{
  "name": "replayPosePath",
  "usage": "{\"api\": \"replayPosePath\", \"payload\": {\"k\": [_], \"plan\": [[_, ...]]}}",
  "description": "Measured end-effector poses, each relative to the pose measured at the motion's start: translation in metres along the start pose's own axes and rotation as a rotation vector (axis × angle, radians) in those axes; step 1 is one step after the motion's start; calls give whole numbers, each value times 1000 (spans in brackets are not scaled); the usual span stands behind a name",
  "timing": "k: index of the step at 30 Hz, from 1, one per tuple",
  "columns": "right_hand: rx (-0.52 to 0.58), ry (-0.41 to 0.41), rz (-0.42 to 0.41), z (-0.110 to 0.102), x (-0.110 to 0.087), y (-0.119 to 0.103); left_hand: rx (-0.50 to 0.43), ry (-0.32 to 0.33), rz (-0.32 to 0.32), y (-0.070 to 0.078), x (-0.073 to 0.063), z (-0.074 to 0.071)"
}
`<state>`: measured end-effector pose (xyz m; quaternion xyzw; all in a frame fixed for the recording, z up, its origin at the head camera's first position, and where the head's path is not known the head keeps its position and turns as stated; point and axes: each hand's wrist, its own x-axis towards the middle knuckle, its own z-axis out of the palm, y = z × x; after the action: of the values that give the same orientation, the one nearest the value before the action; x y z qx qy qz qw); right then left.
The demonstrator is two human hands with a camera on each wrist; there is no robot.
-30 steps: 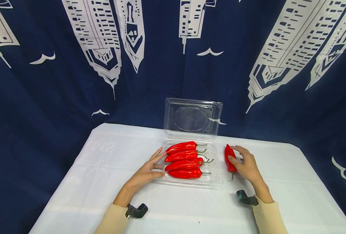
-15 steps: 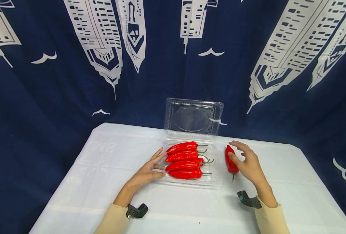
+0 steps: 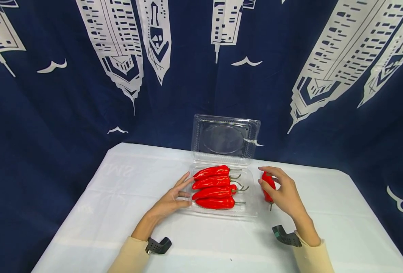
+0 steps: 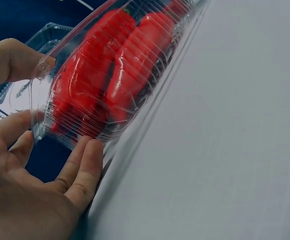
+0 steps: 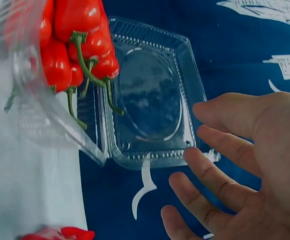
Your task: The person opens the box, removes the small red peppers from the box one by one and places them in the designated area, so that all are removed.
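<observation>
A clear plastic clamshell container (image 3: 222,213) stands with its lid (image 3: 227,138) raised. Inside lie several red peppers (image 3: 215,203), side by side with green stems to the right. My left hand (image 3: 169,201) spreads its fingers against the container's left end; in the left wrist view its fingertips (image 4: 87,145) touch the ribbed wall. One loose red pepper (image 3: 268,185) lies on the table right of the container, tip away from me. My right hand (image 3: 286,193) is over it, fingers apart, partly covering it. In the right wrist view nothing is between those fingers.
White cloth covers the table (image 3: 201,242). A dark blue curtain (image 3: 188,94) with white buildings and birds hangs behind its far edge, right at the raised lid. A black wrist camera (image 3: 158,245) sits on the left wrist, another (image 3: 285,236) on the right.
My right hand lifted off the loose pepper slightly to the right, then came back left over it with thumb and fingers spread. The left hand and container stay put.
</observation>
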<state>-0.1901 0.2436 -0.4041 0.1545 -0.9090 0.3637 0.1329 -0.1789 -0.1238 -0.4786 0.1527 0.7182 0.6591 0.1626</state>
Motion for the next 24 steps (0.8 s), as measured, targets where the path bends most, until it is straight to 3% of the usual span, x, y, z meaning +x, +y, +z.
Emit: {"api": "replayPosePath", "payload": {"k": [8,19,24], "plan": [[-61,-9,-48,10,0,-8,1,-4,7,0,-1,0],[-28,-29,-119,18,-1,-18,0,-10,4,-2,-1,1],[20,-75,-147,25,0,-27,1,-2,-6,-2,0,0]]}}
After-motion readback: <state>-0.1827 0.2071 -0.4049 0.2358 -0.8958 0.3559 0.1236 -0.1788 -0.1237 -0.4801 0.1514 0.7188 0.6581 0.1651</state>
